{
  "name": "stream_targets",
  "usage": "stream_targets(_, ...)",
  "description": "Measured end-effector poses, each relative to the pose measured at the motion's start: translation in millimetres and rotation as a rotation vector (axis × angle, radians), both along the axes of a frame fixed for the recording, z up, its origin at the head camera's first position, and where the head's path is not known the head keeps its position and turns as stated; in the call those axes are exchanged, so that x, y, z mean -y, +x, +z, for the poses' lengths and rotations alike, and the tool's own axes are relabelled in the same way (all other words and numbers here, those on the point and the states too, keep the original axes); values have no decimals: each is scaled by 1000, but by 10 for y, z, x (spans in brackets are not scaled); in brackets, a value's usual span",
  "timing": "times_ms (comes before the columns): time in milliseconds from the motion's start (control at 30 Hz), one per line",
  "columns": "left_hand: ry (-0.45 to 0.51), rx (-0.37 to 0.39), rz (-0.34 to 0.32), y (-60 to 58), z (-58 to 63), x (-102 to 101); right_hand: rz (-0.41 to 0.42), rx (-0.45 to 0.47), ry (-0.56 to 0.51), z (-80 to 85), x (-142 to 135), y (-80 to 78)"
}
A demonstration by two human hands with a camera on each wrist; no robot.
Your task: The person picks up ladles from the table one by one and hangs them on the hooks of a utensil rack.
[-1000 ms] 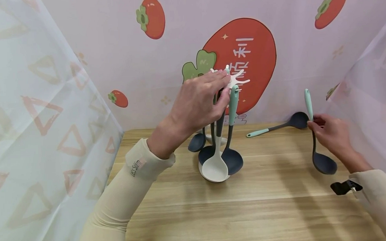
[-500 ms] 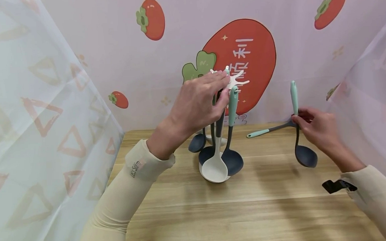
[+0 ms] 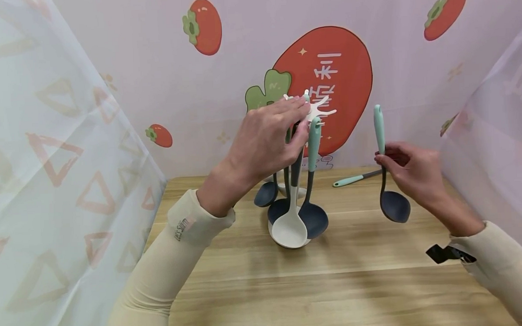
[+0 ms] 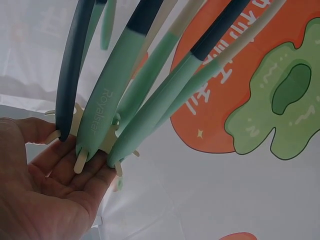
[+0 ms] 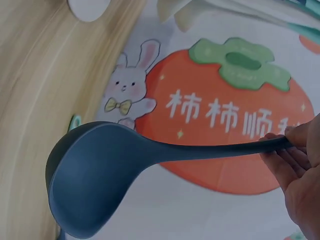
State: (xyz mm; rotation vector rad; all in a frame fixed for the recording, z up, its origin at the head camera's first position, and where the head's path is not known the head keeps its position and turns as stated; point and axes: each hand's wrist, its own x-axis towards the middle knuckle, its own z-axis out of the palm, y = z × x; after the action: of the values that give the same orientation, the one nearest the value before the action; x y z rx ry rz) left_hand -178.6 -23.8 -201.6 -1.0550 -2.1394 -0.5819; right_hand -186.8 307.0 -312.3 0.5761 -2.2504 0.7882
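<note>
My right hand [image 3: 416, 172] pinches a dark ladle [image 3: 395, 207] just below its mint-green handle end, holding it upright above the table, bowl down. Its deep bowl fills the left of the right wrist view. To the left stands a white utensil stand [image 3: 324, 109] with hooks at its top. My left hand [image 3: 267, 134] holds the stand's top, thumb and fingers about the hooks, partly covering them. From the hooks hang a white ladle [image 3: 290, 230], a dark ladle [image 3: 314, 219] with a mint handle, and other utensils. In the left wrist view several mint handles [image 4: 107, 95] meet at the hooks.
Behind my right hand another mint-handled utensil [image 3: 349, 181] lies on the wooden table [image 3: 334, 294], its head hidden by the hand. A printed cloth [image 3: 198, 98] closes off the back, and pale cloths hang at both sides.
My right hand has carried the ladle leftward, nearer to the stand, and slightly up. It now covers the head of the lying utensil. The left hand has stayed at the stand's top.
</note>
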Motion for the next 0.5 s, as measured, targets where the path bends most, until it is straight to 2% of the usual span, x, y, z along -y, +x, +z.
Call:
stream_targets(167, 0, -1, 2, 8, 0, -5, 58, -34, 3, 101, 174, 64)
stream_targets(500, -11, 16, 9, 12, 3, -7, 120, -76, 14, 264, 431, 157)
